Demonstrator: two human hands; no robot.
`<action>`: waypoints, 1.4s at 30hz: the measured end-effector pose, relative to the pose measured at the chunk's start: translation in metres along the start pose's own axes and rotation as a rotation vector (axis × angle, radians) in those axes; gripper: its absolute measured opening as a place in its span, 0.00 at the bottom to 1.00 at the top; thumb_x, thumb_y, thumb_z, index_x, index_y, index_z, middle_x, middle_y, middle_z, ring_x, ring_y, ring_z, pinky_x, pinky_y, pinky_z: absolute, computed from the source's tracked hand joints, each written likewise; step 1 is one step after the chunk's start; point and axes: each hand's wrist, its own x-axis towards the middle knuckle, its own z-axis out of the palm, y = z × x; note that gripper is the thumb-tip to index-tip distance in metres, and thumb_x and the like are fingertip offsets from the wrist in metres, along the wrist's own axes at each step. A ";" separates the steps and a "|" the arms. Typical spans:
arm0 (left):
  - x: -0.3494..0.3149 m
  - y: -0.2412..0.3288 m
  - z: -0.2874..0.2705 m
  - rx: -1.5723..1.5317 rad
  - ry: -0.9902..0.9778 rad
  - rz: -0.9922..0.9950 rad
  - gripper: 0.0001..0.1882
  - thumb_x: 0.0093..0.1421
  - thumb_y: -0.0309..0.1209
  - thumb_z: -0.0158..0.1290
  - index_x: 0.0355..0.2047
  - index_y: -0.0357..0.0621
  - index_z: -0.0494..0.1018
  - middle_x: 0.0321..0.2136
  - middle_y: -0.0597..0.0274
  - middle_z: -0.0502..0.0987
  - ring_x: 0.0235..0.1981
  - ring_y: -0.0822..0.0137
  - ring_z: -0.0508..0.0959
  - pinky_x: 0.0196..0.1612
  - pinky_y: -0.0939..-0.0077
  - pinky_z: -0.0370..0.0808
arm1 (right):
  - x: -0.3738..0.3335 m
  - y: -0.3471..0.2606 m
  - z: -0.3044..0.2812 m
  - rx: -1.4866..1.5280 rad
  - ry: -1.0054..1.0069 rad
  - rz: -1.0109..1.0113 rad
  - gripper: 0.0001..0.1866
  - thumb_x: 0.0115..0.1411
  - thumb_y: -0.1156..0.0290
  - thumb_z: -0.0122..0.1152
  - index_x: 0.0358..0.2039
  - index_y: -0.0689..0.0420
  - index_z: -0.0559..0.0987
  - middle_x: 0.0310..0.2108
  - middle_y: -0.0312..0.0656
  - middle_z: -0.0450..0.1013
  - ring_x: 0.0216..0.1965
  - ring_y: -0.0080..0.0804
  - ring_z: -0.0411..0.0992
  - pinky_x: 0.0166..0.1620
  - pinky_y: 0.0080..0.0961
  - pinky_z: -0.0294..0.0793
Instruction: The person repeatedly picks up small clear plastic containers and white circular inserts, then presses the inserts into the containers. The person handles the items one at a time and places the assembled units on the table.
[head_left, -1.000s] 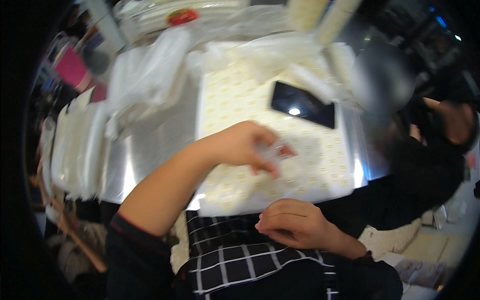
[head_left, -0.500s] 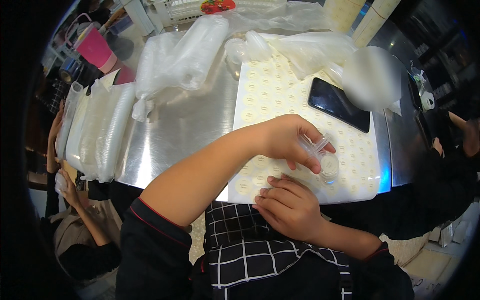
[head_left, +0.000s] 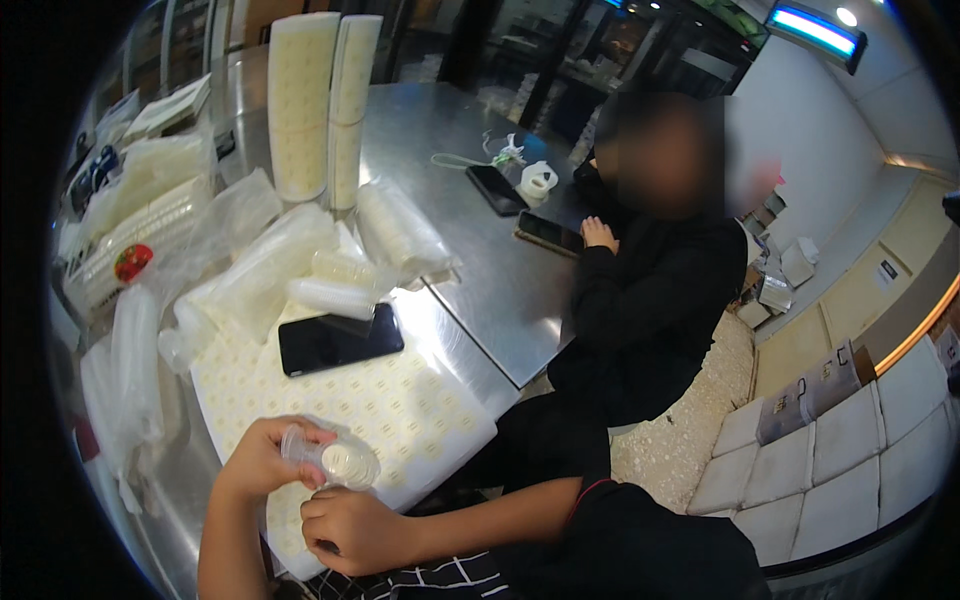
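Observation:
My left hand grips a small clear plastic cup between thumb and fingers, held on its side. Against it sits a clear round piece bearing a pale round sticker; whether this is part of the same cup or a separate one, I cannot tell. Just below, my right hand is closed, its fingers curled under, hiding anything in them. Both hands are over a large sheet of pale round stickers spread at the table's near edge. A black phone rests on the sheet beyond the hands.
Bagged clear plastic cups and loose plastic bags lie past the phone. Two upright rolls of sticker sheets stand behind them. Another person sits at the right, a hand by a second phone. White boxes stack at far right.
My view has swung to the right, bringing the seated person and boxes into sight. My left hand still holds the cup; the right hand's fingers, partly extended before, now look curled in.

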 end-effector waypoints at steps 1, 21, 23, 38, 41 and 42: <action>0.003 -0.001 0.000 -0.050 -0.004 -0.007 0.22 0.44 0.16 0.68 0.42 0.31 0.78 0.38 0.57 0.78 0.34 0.68 0.80 0.32 0.78 0.79 | 0.001 0.002 -0.006 0.042 -0.075 0.068 0.06 0.48 0.72 0.63 0.23 0.56 0.74 0.27 0.39 0.69 0.35 0.39 0.71 0.40 0.33 0.72; 0.022 -0.009 0.005 0.371 0.055 0.412 0.29 0.34 0.39 0.76 0.36 0.36 0.81 0.30 0.56 0.81 0.30 0.64 0.79 0.34 0.74 0.74 | -0.004 0.006 -0.150 0.279 0.193 -0.070 0.22 0.64 0.62 0.55 0.51 0.66 0.69 0.30 0.39 0.71 0.24 0.22 0.64 0.30 0.21 0.67; 0.022 -0.007 0.004 0.492 0.039 0.444 0.29 0.34 0.39 0.76 0.36 0.36 0.82 0.31 0.55 0.81 0.30 0.62 0.80 0.35 0.74 0.74 | 0.004 0.027 -0.137 0.368 0.193 0.135 0.15 0.67 0.65 0.50 0.48 0.63 0.68 0.28 0.35 0.66 0.28 0.18 0.63 0.35 0.17 0.65; 0.018 -0.001 0.012 0.388 0.003 0.421 0.25 0.39 0.31 0.74 0.40 0.41 0.81 0.42 0.54 0.81 0.46 0.63 0.79 0.51 0.72 0.73 | 0.020 0.037 -0.138 0.433 0.374 0.052 0.30 0.70 0.66 0.48 0.67 0.62 0.52 0.24 0.35 0.66 0.26 0.24 0.65 0.38 0.19 0.66; 0.017 -0.007 0.010 0.416 0.054 0.326 0.25 0.40 0.31 0.74 0.40 0.39 0.80 0.38 0.55 0.82 0.42 0.68 0.79 0.49 0.74 0.73 | 0.012 0.015 -0.192 0.438 0.789 -0.205 0.39 0.68 0.51 0.45 0.68 0.62 0.45 0.25 0.39 0.68 0.27 0.28 0.66 0.36 0.23 0.66; 0.014 -0.011 0.011 0.442 0.071 0.317 0.25 0.41 0.31 0.74 0.41 0.39 0.80 0.37 0.56 0.82 0.41 0.69 0.79 0.48 0.74 0.74 | 0.004 0.011 -0.205 0.428 0.745 -0.236 0.42 0.68 0.46 0.44 0.68 0.62 0.42 0.26 0.40 0.68 0.28 0.29 0.67 0.35 0.24 0.66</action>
